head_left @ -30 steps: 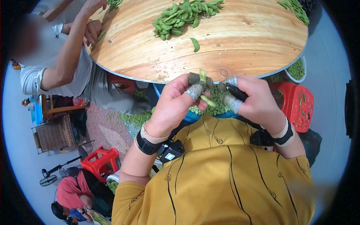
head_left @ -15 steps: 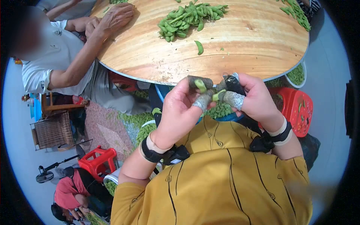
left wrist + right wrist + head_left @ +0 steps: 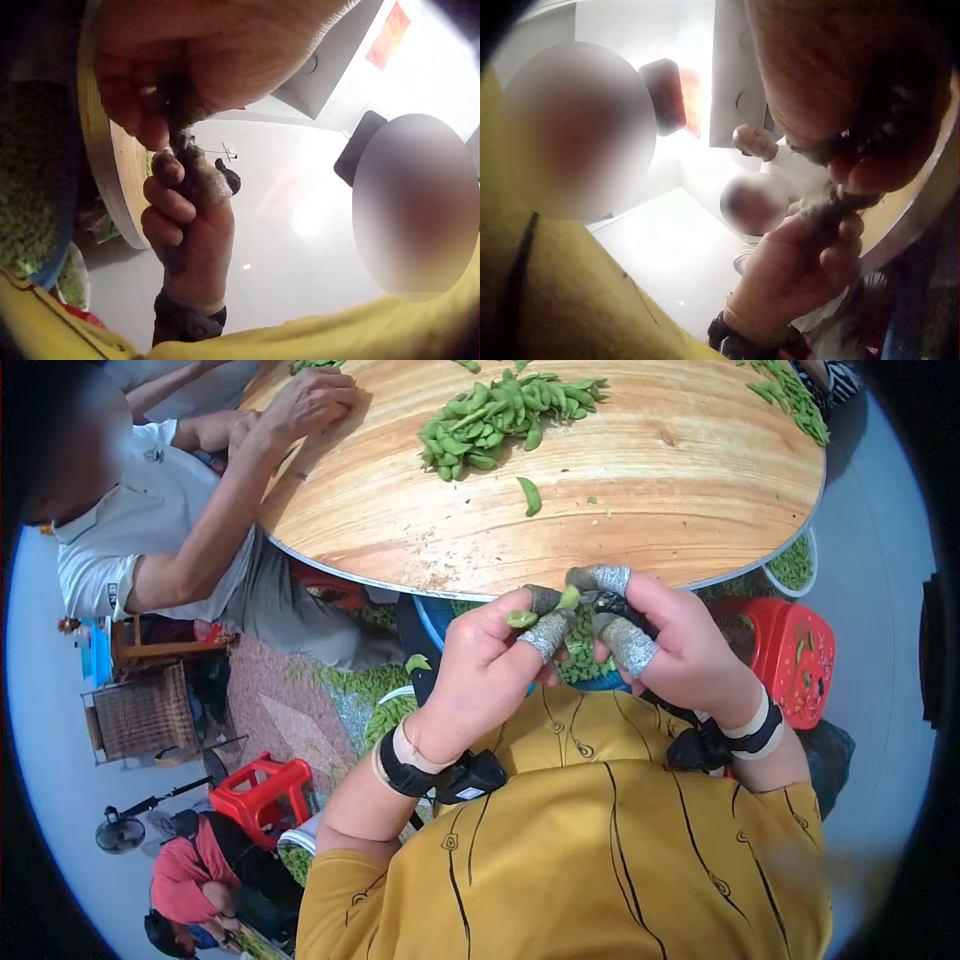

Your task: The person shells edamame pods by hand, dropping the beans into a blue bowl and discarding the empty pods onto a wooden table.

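Note:
My left hand (image 3: 480, 665) pinches a green soybean pod (image 3: 568, 597) between thumb and forefinger, above the near table edge. Another green piece (image 3: 520, 619) shows between the same fingers, nearer the palm. Close on the right, my right hand (image 3: 685, 635) holds a small black tool (image 3: 606, 603) between thumb and forefinger; its kind I cannot tell. Grey wrapping (image 3: 628, 647) covers the thumbs and forefingers, and the fingertips of both hands nearly meet. Below them sits a blue basin (image 3: 432, 618) with green beans, partly hidden by the hands.
On the wooden table (image 3: 400, 530) lie a heap of pods (image 3: 490, 425) and a single pod (image 3: 530, 496). At left a seated person rests a hand (image 3: 310, 402) on the table. A red stool (image 3: 790, 650) and a white bucket (image 3: 793, 565) of green beans stand at right.
The pod in my left hand has shifted and turned between the fingers. My right hand came in against it, then drew slightly back. The seated person's hand moved onto the table.

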Demonstrator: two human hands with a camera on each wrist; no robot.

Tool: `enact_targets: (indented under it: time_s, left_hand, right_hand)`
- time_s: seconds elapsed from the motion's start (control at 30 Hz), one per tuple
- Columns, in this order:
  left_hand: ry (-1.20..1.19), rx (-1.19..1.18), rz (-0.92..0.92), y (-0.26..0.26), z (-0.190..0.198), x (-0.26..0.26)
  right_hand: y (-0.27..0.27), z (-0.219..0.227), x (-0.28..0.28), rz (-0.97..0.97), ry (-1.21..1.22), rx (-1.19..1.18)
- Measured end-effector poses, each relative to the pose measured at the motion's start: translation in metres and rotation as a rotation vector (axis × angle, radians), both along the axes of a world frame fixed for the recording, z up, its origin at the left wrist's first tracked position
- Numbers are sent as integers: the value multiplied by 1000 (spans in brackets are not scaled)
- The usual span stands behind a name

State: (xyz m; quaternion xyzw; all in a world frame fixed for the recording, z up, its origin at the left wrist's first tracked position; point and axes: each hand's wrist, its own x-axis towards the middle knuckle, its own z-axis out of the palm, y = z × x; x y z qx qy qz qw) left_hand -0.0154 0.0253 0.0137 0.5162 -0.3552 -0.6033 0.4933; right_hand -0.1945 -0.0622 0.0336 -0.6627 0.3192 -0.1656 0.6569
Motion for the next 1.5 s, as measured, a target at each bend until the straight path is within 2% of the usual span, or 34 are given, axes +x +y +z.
enact_targets:
  time_s: [0.17,0.23,0.33,0.43,0.5,0.57,0.63,0.67,0.7,0.73,0.77,0.8,0.83,0.87,0.93,0.97,1.0,1.07,1.1,1.23,1.3,1.33,1.4,1.43,1.47,1.5]
  left_hand:
    - [-124,-45,15,-1,-6,-3]
    - [-169,-41,22,-2,-5,-2]
    - [-166,-7,24,-2,-5,-1]
    - [-218,-51,16,-2,-9,1]
    - [-524,-211,-14,-3,-15,5]
    - [-507,-218,-36,-3,-14,3]
    - [-490,-225,-54,-4,-11,6]
    - [-134,-54,-95,-6,-4,8]
    - [222,116,-132,-7,-1,11]
    - [223,115,-129,-8,-5,14]
    - [550,115,-205,-7,-12,17]
    - [878,112,-281,-7,-15,19]
    - [837,102,-289,-9,-14,19]
    - [837,102,-290,-9,-11,18]
    - [-32,88,-138,-10,0,11]
    - [-234,-73,-60,-8,-5,7]
    - [-234,-72,-57,-8,-6,8]
    - [-1185,-502,-79,-7,-2,9]
    - [-1234,-573,-13,-7,-7,7]
    - [-1393,-590,11,-8,-11,0]
    - [-1072,-608,91,-11,-15,-1]
    - [-1073,-607,88,-10,-11,-2]
    - [-279,47,7,-7,1,-2]
    - [-27,85,-21,-8,-3,1]
    - [-28,90,-23,-7,-5,6]
    - [328,153,-67,-7,-8,11]
  right_hand:
    - [-3,-2,-1,38,40,-44]
    - [-4,-2,-3,48,32,162]
    - [-4,0,-1,44,31,243]
    - [-5,-4,2,49,6,221]
    - [-6,-7,2,52,-2,198]
    - [-6,-6,0,55,-10,172]
    - [-7,-5,1,61,-57,266]
    - [-7,-5,1,62,-56,264]
    - [-8,-4,0,78,-111,390]
    - [-9,-3,0,93,-165,518]
    - [-9,0,0,96,-163,518]
    - [-9,5,1,88,-171,655]
    - [-9,7,2,77,-179,791]
    - [-9,6,4,76,-179,790]
    - [-9,2,6,-30,-11,583]
    - [-9,0,6,-30,-10,583]
    - [-8,-5,8,1,6,518]
    - [-7,-6,10,34,21,454]
    - [-7,-3,9,35,26,428]
    - [-6,-2,12,-3,68,361]
    - [-4,-8,10,-15,52,364]
    - [-4,-10,8,-27,38,366]
    - [-4,-11,5,-8,33,354]
    - [-3,-11,4,12,29,340]
    - [-3,-13,1,10,28,345]
    - [-2,-16,-3,31,-44,366]
